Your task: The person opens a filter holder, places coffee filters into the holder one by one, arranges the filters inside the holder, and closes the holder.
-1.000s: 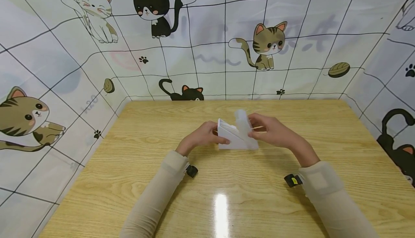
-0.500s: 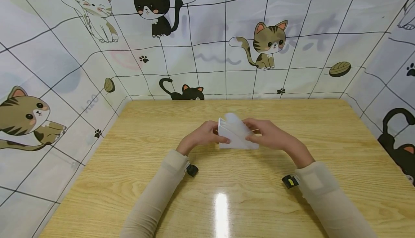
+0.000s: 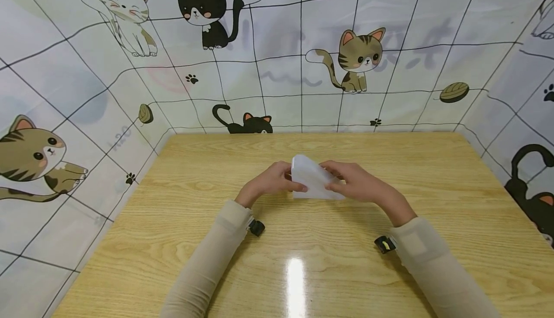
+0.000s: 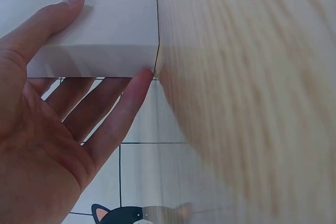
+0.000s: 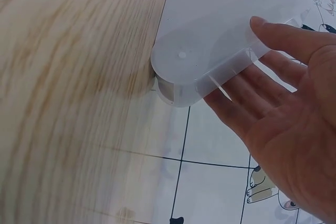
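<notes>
A small white box [image 4: 115, 19] stands on the table at mid-depth, its top edge slanting down to the right in the head view. A translucent, round-ended lid [image 5: 202, 56] lies along that slanted edge, overlapping the box's sides, with a small round pivot mark near its lower end. My left hand [image 3: 272, 178] grips the box's left end, thumb on the near face and fingers behind. With the thumb on the near side and fingers on the far side, my right hand [image 3: 359, 182] holds the lid. The inside of the box is hidden under the lid.
The wooden table [image 3: 207, 164] reaches back to a cloth wall [image 3: 277, 82] printed with cats and grid lines, which also rises on both sides. A bright light reflection [image 3: 296, 284] shows on the tabletop near me. Small black devices [image 3: 257, 228] sit at both wrists.
My right hand has swung the lid down to the left, from standing up over the right end to lying along the box's slanted top. The left hand has kept its grip in place.
</notes>
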The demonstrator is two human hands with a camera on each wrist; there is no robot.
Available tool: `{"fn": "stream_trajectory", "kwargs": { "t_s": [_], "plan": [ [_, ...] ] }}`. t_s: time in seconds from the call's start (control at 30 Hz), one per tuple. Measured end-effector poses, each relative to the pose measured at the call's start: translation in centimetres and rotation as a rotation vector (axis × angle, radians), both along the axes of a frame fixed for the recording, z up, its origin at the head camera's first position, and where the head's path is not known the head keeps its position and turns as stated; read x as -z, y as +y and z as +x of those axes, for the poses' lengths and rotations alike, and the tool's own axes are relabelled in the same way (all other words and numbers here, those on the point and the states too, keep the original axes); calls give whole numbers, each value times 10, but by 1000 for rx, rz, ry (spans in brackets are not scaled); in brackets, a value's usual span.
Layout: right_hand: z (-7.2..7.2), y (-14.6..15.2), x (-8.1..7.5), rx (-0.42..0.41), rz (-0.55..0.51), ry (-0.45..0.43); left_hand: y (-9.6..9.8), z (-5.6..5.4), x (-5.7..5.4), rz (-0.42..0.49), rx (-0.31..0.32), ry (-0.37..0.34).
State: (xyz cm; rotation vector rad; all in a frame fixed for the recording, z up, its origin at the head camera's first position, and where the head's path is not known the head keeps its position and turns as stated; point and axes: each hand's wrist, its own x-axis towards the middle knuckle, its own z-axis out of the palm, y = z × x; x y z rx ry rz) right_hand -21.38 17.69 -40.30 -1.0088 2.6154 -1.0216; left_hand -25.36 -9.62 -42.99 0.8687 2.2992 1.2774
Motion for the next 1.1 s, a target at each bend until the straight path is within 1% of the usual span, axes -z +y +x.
{"fn": "stream_trajectory", "kwargs": {
  "t_s": [0.37,0.77,1.1],
  "plan": [
    [1,-1,-2,11,13,1,0,-1,1,27,5,-13],
    [0,-1,-1,5,28,17,-1,-1,2,21,9,-5],
    [0,-2,-2,4,39,4,-2,-1,2,21,-8,-24]
  ]
}}
